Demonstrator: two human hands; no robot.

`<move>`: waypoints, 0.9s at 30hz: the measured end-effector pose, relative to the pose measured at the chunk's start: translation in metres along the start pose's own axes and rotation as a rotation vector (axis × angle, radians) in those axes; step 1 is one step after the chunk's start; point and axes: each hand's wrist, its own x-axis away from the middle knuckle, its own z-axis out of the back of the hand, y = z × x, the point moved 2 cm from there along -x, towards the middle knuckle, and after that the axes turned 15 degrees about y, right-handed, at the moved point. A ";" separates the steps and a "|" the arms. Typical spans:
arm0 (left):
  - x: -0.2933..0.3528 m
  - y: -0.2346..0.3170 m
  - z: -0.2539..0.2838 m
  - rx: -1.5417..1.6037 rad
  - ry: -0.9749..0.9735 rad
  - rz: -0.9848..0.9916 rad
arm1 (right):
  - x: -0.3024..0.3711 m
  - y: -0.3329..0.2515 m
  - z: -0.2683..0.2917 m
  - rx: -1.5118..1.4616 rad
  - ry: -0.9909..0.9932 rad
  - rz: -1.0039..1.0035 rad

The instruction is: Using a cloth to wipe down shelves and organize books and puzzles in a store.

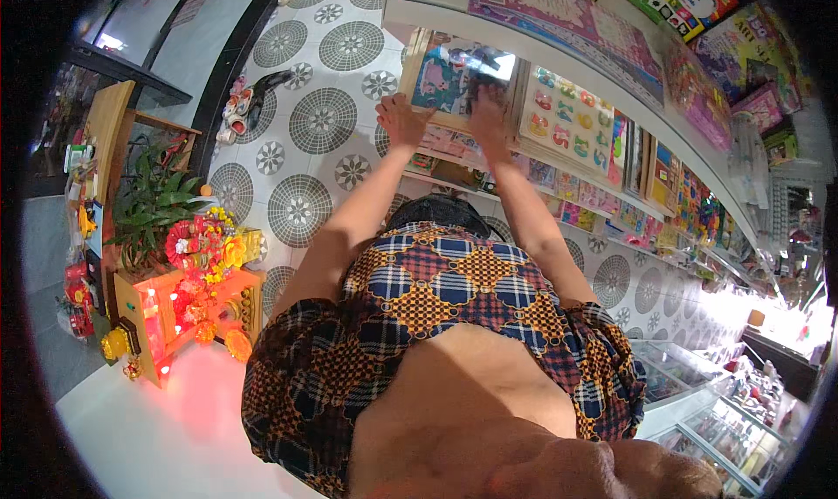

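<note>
A wooden-framed board (443, 84) with a blue picture under a glossy surface lies at the shelf's left end. My left hand (403, 122) is at its near left corner, fingers apart over the left edge and thumb against the frame. My right hand (489, 115) reaches over the board's right part. Its fingers are smeared and dim against the glare, so their grip is unclear. Just right of that hand stands a light board with rows of colourful number shapes (567, 115), at the front of a row of similar boards.
Above the boards runs a white shelf (559, 52) stacked with colourful books (698, 54). Small packaged goods (567, 189) line a lower shelf. Left are a glowing orange altar box (188, 294), a potted plant (148, 202) and shoes (237, 119) on the patterned tile floor (323, 119).
</note>
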 end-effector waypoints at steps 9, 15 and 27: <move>0.003 -0.032 -0.006 0.066 0.005 -0.020 | -0.027 -0.077 -0.048 -0.502 -0.406 0.243; -0.005 -0.023 -0.005 0.109 0.035 0.027 | -0.097 -0.008 -0.133 -0.245 -0.103 0.172; 0.011 -0.035 -0.040 0.035 -0.166 -0.095 | -0.046 -0.020 -0.068 0.164 -0.381 -0.185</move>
